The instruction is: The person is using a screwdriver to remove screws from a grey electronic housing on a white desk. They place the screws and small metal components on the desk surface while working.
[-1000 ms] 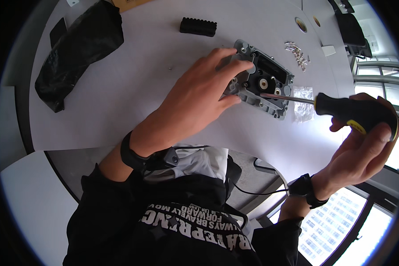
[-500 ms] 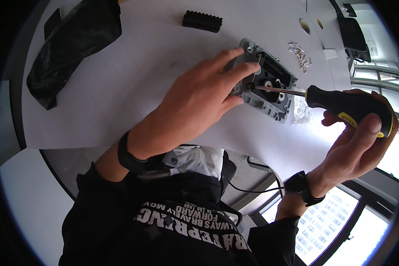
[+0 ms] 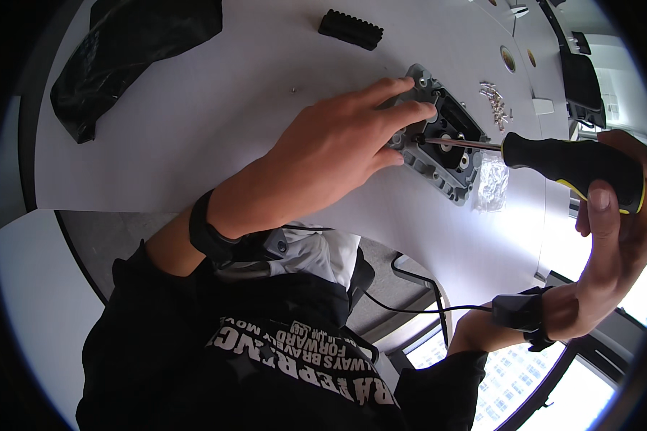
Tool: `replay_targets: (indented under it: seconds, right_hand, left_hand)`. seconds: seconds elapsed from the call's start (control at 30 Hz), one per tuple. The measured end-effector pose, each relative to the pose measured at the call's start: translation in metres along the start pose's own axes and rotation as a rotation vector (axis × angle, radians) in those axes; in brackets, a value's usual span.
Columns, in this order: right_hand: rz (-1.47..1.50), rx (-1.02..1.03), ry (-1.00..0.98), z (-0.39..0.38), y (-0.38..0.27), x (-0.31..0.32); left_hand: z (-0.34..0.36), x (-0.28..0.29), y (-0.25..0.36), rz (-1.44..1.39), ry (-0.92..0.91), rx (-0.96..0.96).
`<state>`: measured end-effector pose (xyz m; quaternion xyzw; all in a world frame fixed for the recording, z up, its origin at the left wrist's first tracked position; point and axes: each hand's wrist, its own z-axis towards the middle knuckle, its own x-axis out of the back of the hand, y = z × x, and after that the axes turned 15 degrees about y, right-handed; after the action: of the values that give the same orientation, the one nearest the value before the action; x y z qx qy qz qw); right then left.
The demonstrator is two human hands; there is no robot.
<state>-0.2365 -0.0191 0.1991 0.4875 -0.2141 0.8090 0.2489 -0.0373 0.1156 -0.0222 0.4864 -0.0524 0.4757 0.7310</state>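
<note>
Left hand (image 3: 336,144): fingers spread apart, tips on left end of metal case (image 3: 444,164), in from tabletop's (image 3: 223,108) near edge. We do best keeping case steady there. Screwdriver (image 3: 553,158) slants low, tip at dark round spot in case; we should line shaft up with it before turning. Right hand (image 3: 611,223): fingers clamped on handle. We count: one black bag (image 3: 140,43) along left edge, one ridged block (image 3: 351,29), one case, one clear packet (image 3: 492,184); screws (image 3: 497,105) too heaped to count; one screwdriver.
</note>
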Motion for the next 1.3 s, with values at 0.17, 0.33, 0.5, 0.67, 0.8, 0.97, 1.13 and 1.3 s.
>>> replay_targets:
  seconds: [0.17,0.33,0.5,0.67,0.8,0.97,1.13,1.3]
  right_hand:
    - [0.409,0.336,-0.202,0.008,0.03,-0.001]
    - [0.157,0.408,0.186,0.008,0.019,-0.028]
    - [0.145,0.453,0.32,0.019,0.011,-0.036]
    - [0.277,0.302,0.13,0.025,-0.02,-0.034]
    - [0.685,0.487,-0.006,0.027,-0.008,-0.025]
    - [0.62,0.586,-0.05,0.031,-0.001,-0.027]
    - [0.492,0.471,0.196,0.041,0.004,-0.04]
    - [0.254,0.047,0.154,0.035,-0.025,-0.033]
  left_hand:
    - [0.002,-0.002,0.004,-0.014,-0.034,0.015]
    - [0.005,0.002,0.005,-0.003,-0.036,0.016]
    - [0.007,0.005,0.006,0.07,0.052,-0.101]
    - [0.052,0.05,0.032,-0.062,0.029,-0.134]
    - [0.085,0.064,0.051,-0.273,0.101,-0.306]
    - [0.112,0.065,0.065,-0.445,-0.198,-0.2]
    - [0.132,0.068,0.074,-0.314,-0.11,-0.274]
    - [0.144,0.078,0.085,-0.178,-0.253,-0.372]
